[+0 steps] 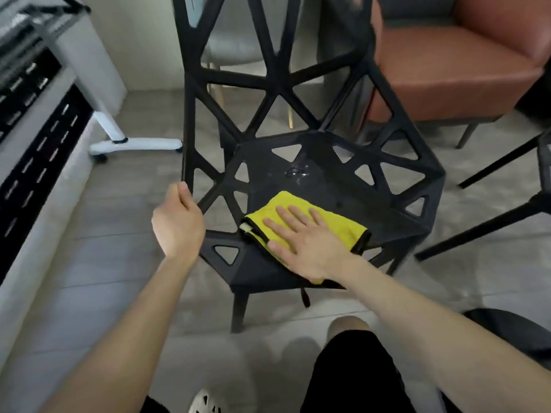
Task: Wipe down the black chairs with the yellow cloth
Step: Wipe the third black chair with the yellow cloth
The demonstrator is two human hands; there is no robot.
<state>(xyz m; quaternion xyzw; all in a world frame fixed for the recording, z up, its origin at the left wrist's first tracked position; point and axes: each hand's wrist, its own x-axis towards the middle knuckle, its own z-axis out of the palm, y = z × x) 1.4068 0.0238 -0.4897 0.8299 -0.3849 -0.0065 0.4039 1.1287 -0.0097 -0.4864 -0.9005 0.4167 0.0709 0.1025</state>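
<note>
Folded yellow microfibre cloth (343,231) with black trim, flat on the seat front of a black plastic lattice chair (328,186); right hand (304,248) pressed open-palmed on top, fingers straight; left hand (179,222) curled round the chair's left edge; glistening droplets (296,171) mid-seat.

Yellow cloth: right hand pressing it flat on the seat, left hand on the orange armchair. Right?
No. Head view shows the left hand gripping the black chair by its frame, not the armchair. The right hand presses the yellow cloth flat on the seat.
</note>
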